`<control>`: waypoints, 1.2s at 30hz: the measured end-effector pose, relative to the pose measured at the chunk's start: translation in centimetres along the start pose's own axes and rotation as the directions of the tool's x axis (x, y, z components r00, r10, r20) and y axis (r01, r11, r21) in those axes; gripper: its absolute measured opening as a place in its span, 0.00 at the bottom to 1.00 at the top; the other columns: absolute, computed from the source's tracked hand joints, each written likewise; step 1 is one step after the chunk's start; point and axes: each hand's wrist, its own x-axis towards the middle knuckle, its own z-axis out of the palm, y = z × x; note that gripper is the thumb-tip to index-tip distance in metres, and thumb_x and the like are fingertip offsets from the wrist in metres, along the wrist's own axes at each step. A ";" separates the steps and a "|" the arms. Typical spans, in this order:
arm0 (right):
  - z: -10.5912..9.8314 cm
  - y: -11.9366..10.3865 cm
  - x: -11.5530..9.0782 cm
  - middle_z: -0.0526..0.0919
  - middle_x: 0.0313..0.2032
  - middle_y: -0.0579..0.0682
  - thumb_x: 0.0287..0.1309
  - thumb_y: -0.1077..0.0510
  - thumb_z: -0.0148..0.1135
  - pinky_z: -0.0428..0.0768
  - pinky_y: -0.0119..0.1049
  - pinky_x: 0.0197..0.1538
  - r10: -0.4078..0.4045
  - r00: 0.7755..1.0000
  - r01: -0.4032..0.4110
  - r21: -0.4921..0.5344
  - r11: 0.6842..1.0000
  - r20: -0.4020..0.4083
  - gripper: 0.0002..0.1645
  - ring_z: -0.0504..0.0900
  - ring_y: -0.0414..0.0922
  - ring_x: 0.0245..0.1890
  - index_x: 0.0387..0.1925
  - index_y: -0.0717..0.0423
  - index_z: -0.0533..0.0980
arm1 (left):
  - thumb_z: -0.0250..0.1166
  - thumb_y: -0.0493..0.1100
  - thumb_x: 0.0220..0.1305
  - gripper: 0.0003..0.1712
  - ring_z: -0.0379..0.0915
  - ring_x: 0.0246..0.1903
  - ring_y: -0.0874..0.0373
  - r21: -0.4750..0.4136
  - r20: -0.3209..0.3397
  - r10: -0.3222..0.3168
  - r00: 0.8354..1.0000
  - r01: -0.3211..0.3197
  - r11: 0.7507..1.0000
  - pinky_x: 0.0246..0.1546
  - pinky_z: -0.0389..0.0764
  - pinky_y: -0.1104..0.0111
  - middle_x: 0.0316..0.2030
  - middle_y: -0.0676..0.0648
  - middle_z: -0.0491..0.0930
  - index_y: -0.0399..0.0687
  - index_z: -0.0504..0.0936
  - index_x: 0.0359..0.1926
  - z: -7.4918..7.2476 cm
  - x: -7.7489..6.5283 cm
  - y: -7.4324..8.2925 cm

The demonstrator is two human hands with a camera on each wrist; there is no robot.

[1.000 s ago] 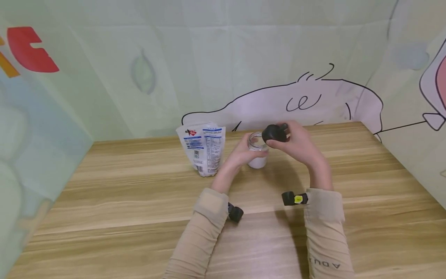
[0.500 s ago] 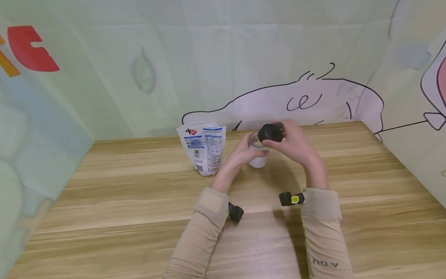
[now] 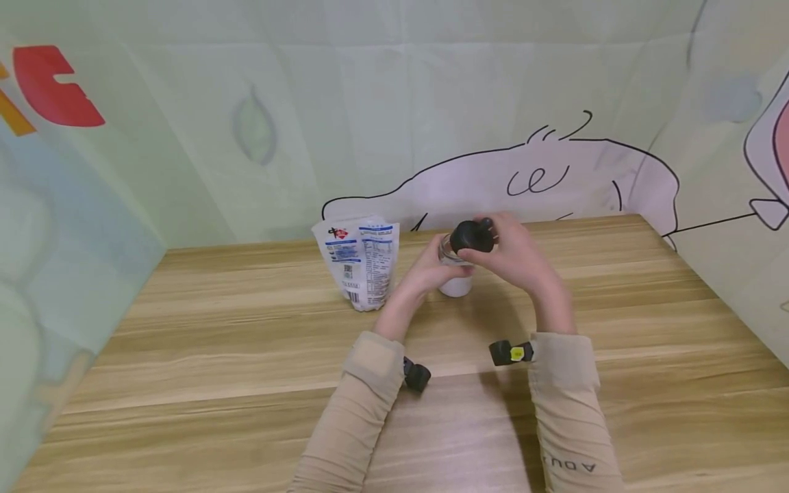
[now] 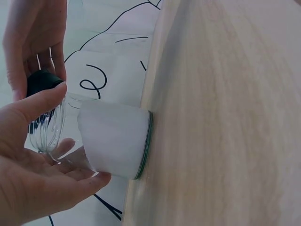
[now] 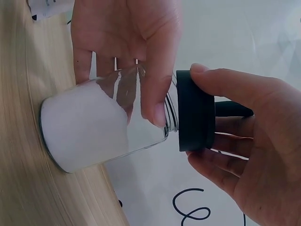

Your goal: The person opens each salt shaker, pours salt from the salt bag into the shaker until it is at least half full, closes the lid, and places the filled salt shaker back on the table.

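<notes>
A clear glass jar point(image 5: 84, 129), partly filled with white powder, stands upright on the wooden table. My left hand point(image 3: 429, 268) grips it around the upper part, thumb near the threaded neck. My right hand point(image 3: 516, 252) pinches a black lid point(image 3: 471, 237) by its edge, fingers on one side and thumb on the other. In the right wrist view the lid point(image 5: 195, 113) sits right at the jar's mouth, slightly off line with the threads, some of which still show. A short black stem sticks out from the lid toward the right palm.
A white printed pouch point(image 3: 364, 263) stands left of the jar, close to the left forearm. Behind the table point(image 3: 234, 356) hangs a pale cloth backdrop point(image 3: 345, 123) with cartoon drawings. Small black cameras point(image 3: 416, 376) are strapped at both wrists.
The right hand has moved left with the black lid, from beside the jar's mouth to over it. The left hand and the jar have stayed in place.
</notes>
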 end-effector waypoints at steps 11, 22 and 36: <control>0.4 -0.1 0.2 0.72 0.61 0.59 0.54 0.48 0.69 0.71 0.52 0.60 -0.004 1.000 0.004 -0.002 1.000 0.026 0.39 0.72 0.56 0.56 0.62 0.61 0.67 | 0.70 0.38 0.54 0.40 0.55 0.70 0.47 -0.004 0.003 0.001 1.000 -0.001 1.000 0.72 0.54 0.51 0.69 0.42 0.62 0.46 0.62 0.66 0.1 0.0 -0.1; 0.7 -0.4 0.3 0.71 0.61 0.60 0.53 0.49 0.69 0.71 0.52 0.60 -0.009 1.000 0.009 -0.002 1.000 0.022 0.40 0.71 0.56 0.57 0.64 0.61 0.66 | 0.70 0.38 0.54 0.41 0.55 0.71 0.47 0.001 0.006 0.014 1.000 -0.014 1.000 0.72 0.53 0.51 0.69 0.42 0.62 0.45 0.61 0.66 -0.1 0.1 0.0; 1.0 -0.5 0.4 0.70 0.62 0.59 0.52 0.50 0.71 0.72 0.51 0.60 -0.033 0.999 0.033 0.010 0.999 0.003 0.40 0.71 0.55 0.57 0.63 0.62 0.67 | 0.70 0.39 0.54 0.41 0.56 0.70 0.47 0.012 0.007 0.000 1.000 0.000 1.000 0.72 0.54 0.51 0.68 0.42 0.63 0.46 0.61 0.66 -0.1 0.2 -0.1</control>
